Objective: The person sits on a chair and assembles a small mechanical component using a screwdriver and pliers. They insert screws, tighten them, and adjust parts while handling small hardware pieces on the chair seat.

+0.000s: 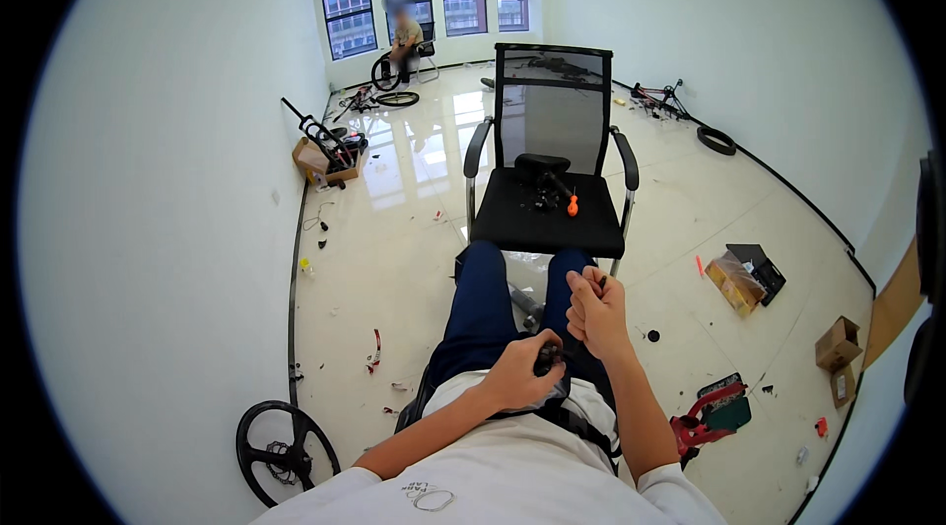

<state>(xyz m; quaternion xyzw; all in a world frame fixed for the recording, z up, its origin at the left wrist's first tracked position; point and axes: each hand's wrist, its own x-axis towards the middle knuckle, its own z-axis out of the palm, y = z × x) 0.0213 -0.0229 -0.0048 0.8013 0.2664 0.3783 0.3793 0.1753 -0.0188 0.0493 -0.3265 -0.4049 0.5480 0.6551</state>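
Seated, a person steadies a small dark part [548,358] over the lap, left hand [519,374] closed around it, while the right hand [594,313] fists a thin tool just above, facing a black chair [548,180] holding spares.

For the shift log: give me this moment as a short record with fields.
Posture: seated, legs in blue trousers stretched forward
Left hand: closed on a small dark part over the lap
Right hand: fisted around something thin and dark, raised above the lap
Ahead: black mesh office chair with an orange-handled screwdriver on its seat
Floor, left: black bicycle wheel
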